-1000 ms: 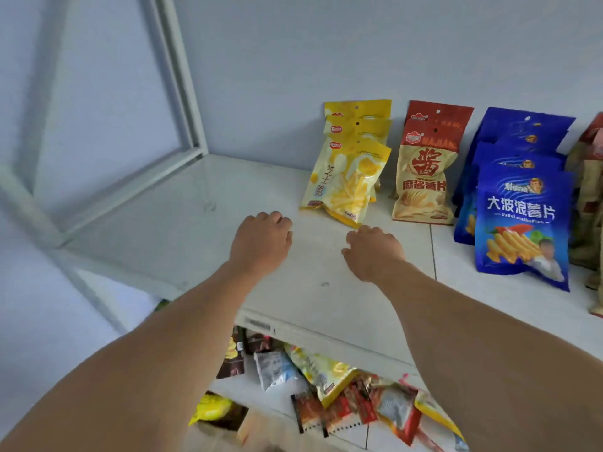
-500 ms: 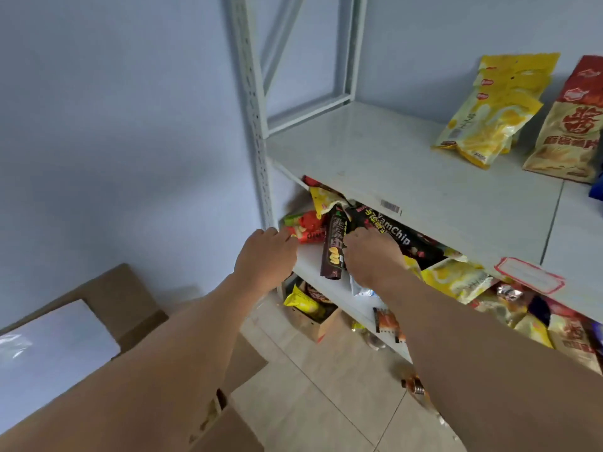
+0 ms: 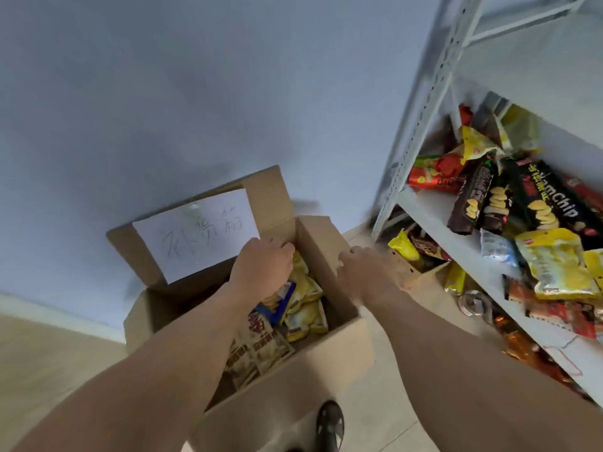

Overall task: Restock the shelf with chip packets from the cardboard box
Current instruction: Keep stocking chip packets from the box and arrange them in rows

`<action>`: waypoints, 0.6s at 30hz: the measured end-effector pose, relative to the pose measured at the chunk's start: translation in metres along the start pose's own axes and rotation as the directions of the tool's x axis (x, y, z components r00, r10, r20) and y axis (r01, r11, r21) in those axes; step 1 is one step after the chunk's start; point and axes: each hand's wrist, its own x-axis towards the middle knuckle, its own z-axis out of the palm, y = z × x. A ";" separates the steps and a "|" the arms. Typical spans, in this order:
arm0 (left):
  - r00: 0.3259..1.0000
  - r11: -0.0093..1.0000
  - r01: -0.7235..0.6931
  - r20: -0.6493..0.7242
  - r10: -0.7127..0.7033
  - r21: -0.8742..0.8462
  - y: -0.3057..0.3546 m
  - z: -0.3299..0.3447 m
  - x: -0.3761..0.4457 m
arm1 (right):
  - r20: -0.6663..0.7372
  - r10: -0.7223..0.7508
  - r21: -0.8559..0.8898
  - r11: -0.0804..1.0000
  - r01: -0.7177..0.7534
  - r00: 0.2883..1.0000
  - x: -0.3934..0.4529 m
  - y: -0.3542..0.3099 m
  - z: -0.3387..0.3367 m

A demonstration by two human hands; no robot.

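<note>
An open cardboard box stands on the floor with a white handwritten paper on its raised back flap. Inside lie yellow chip packets, a blue one and brown-red ones. My left hand reaches down into the box, its fingertips bent over the yellow packets; a grip does not show. My right hand hovers over the box's right wall with fingers spread, holding nothing. The white metal shelf stands to the right.
The lower shelf board carries a loose heap of packets: black chip tubes, a red packet, a yellow bag. A small carton with snacks sits under the shelf. My shoe is on the tiled floor beside the box.
My view swung from the upper shelf board down and left to the box. Both hands left the shelf and moved down; the left one now dips into the box.
</note>
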 end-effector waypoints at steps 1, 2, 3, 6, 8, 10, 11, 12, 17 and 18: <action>0.998 0.999 0.041 0.052 -0.041 -0.016 -0.011 0.011 -0.011 | 0.025 -0.019 0.024 1.000 0.019 0.999 0.007 -0.012 0.012; 0.989 0.995 0.091 0.117 -0.086 -0.033 -0.020 0.023 -0.022 | 0.059 -0.046 0.043 0.998 0.043 0.997 0.014 -0.024 0.024; 0.974 0.988 0.148 0.179 -0.137 -0.049 -0.029 0.037 -0.032 | 0.087 -0.071 0.059 0.996 0.067 0.994 0.023 -0.036 0.039; 0.906 0.937 0.337 0.303 -0.294 -0.097 -0.049 0.085 -0.062 | 0.135 -0.101 0.133 0.988 0.083 0.986 0.051 -0.069 0.084; 0.834 0.854 0.495 0.365 -0.414 -0.162 -0.058 0.121 -0.083 | 0.199 -0.105 0.198 0.978 0.065 0.974 0.068 -0.092 0.119; 0.692 0.680 0.697 0.462 -0.554 -0.229 -0.065 0.161 -0.103 | 0.291 -0.118 0.256 0.966 0.042 0.950 0.082 -0.115 0.161; 0.583 0.544 0.802 0.523 -0.622 -0.246 -0.068 0.181 -0.113 | 0.342 -0.114 0.279 0.960 0.015 0.933 0.090 -0.126 0.183; 0.458 0.387 0.887 0.584 -0.670 -0.252 -0.071 0.205 -0.124 | 0.381 -0.099 0.303 0.953 -0.023 0.919 0.097 -0.137 0.206; -0.085 -0.379 0.904 0.787 -0.611 -0.196 -0.078 0.329 -0.174 | 0.519 -0.007 0.372 0.902 -0.218 0.855 0.124 -0.173 0.330; -0.145 -0.465 0.869 0.808 -0.572 -0.173 -0.077 0.350 -0.183 | 0.554 0.008 0.369 0.894 -0.254 0.833 0.127 -0.178 0.355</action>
